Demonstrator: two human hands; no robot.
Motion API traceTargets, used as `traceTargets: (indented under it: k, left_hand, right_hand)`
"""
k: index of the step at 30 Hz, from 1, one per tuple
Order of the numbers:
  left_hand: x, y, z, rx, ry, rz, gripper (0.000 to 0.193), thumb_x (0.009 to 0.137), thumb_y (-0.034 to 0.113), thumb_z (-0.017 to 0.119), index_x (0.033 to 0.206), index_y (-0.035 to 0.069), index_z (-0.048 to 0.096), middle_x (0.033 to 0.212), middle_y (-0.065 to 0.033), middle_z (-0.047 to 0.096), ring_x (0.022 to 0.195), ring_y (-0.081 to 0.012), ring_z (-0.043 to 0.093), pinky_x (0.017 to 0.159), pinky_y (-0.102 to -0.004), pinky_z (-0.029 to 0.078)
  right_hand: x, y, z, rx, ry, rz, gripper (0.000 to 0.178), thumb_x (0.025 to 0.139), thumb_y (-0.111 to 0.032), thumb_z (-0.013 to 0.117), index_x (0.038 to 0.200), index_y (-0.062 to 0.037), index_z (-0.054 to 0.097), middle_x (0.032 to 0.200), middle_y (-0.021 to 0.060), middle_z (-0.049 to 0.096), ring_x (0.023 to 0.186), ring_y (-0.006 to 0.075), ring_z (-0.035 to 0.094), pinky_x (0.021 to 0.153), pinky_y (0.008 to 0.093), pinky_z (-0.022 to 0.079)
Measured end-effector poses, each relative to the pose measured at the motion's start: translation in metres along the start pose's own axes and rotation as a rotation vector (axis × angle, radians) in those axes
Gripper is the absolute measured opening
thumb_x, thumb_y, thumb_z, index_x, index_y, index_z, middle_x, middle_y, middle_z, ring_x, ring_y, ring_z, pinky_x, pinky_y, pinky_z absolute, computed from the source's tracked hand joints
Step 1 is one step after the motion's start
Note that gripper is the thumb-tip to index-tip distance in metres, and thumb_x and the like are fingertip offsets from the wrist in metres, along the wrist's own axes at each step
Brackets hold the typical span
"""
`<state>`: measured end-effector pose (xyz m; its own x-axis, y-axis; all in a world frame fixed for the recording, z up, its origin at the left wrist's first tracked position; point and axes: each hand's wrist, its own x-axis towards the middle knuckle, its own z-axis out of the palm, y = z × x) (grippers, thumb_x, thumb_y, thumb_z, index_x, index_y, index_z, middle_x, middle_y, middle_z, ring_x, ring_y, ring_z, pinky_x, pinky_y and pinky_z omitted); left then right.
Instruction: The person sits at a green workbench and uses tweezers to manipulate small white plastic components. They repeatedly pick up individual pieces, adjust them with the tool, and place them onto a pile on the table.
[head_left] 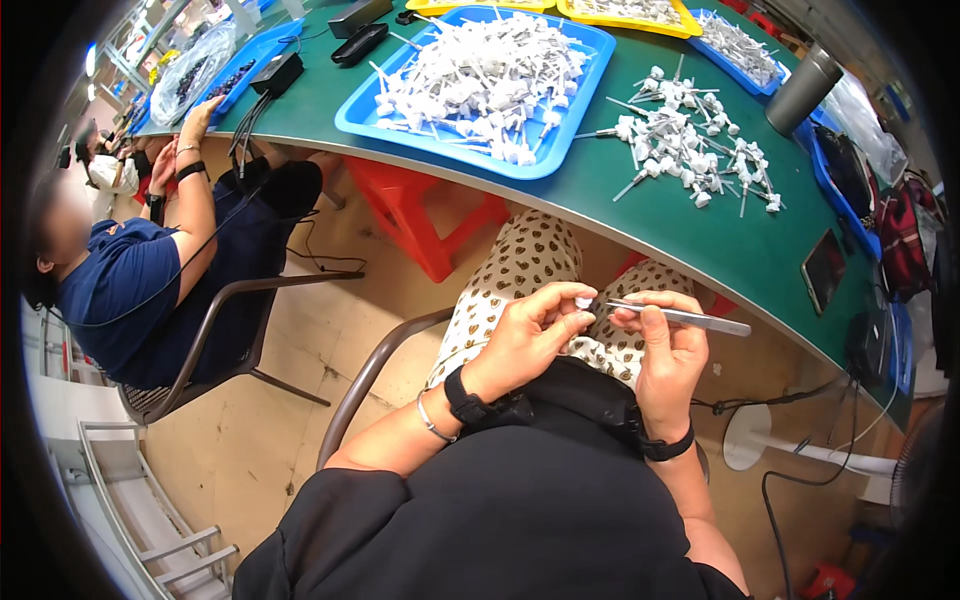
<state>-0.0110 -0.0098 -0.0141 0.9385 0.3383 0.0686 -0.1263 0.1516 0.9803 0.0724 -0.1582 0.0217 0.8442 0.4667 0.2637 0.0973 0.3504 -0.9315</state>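
Note:
Above my lap, my left hand [532,335] pinches a small white plastic part [584,302] between thumb and fingertips. My right hand [668,350] grips metal tweezers [715,322], whose points face the white part. Something small and dark sits near the tweezer points, too small to make out. On the green table [590,215] ahead stands a blue tray [352,118] heaped with white plastic parts with thin stems [485,80]. To its right lies a loose pile of similar parts [685,140].
Yellow trays [690,28] stand at the back. A grey cylinder [803,90] and a phone [823,270] are on the right. A red stool [425,220] is under the table. At left, a seated co-worker [140,270] raises both hands. Cables [800,470] trail at lower right.

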Motion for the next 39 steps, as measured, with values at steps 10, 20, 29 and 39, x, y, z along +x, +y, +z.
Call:
traceTargets:
  k: [10,20,29,39]
  left_hand:
    - [0.046,0.084,-0.025,0.252,0.181,0.369,0.024,0.093,0.004,0.067,0.117,0.002,0.066,0.092,-0.004,0.069,0.071,-0.0043,0.056,0.063,-0.0216,0.048]
    - [0.144,0.121,-0.053,1.182,0.141,0.683,0.031,0.088,0.024,0.073,0.113,0.007,0.07,0.086,-0.0137,0.07,0.074,-0.0236,0.068,0.071,-0.0343,0.054]
    - [0.161,0.067,0.021,1.365,0.025,0.534,0.023,0.085,0.024,0.069,0.083,0.001,0.064,0.087,-0.0191,0.064,0.084,-0.0402,0.064,0.075,-0.0481,0.052]
    - [0.076,0.073,0.007,0.456,0.014,0.495,0.019,0.093,0.012,0.067,0.106,-0.001,0.065,0.089,-0.0095,0.068,0.08,-0.0135,0.065,0.071,-0.0308,0.052]
  right_hand:
    - [0.011,-0.017,-0.008,-0.019,0.063,-0.11,0.016,0.102,-0.01,0.056,0.11,0.0037,0.057,0.101,0.0133,0.066,0.087,0.0186,0.068,0.081,0.0346,0.06]
    - [0.018,-0.033,-0.02,-0.028,0.135,-0.241,0.017,0.101,-0.01,0.058,0.109,0.0047,0.058,0.101,0.0148,0.066,0.086,0.019,0.068,0.079,0.034,0.06]
    - [0.012,-0.035,-0.019,-0.051,0.134,-0.266,0.018,0.1,-0.008,0.059,0.111,0.0054,0.057,0.104,0.0164,0.066,0.085,0.0192,0.068,0.08,0.0328,0.059]
    - [0.013,-0.035,-0.026,0.021,0.081,-0.161,0.021,0.102,-0.015,0.055,0.112,0.0029,0.056,0.106,0.0162,0.064,0.085,0.0186,0.066,0.077,0.0319,0.057]
